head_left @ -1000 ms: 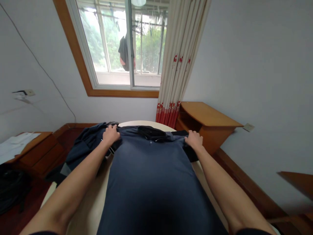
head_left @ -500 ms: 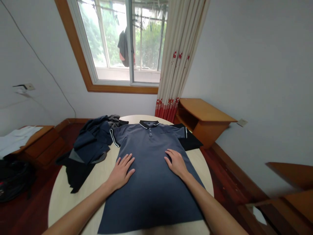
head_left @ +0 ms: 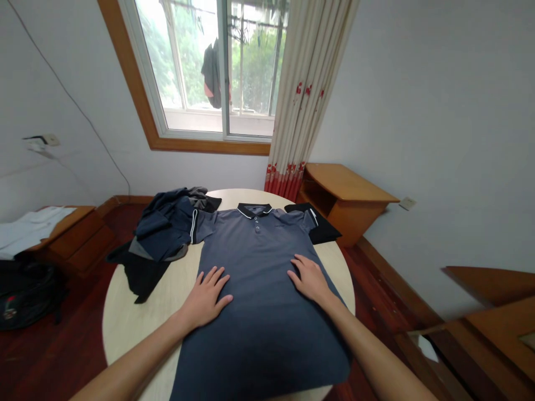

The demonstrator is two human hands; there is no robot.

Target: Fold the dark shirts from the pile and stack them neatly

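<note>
A dark grey-blue polo shirt (head_left: 259,312) lies spread front up on a round pale table (head_left: 125,323). Its black collar (head_left: 254,210) with white trim points away from me, and both short sleeves stretch out to the sides. My left hand (head_left: 208,298) rests flat on the shirt's left edge, fingers spread. On the right side of the shirt's body lies my right hand (head_left: 310,278), palm down with the fingers slightly bent and apart. Neither hand grips the cloth. The hem reaches toward me, near the table's front edge.
A heap of dark clothes (head_left: 163,225) sits at the table's left. Folded black cloth (head_left: 326,228) lies partly under the right sleeve. Beyond the table stand a wooden desk (head_left: 351,184) and a curtain (head_left: 309,100) beside the window. A black bag (head_left: 27,295) is on the floor at left.
Both hands stay on the shirt, the right one slightly farther right. The shirt's sleeves and lower edge have shifted a little, and the view has moved slightly.
</note>
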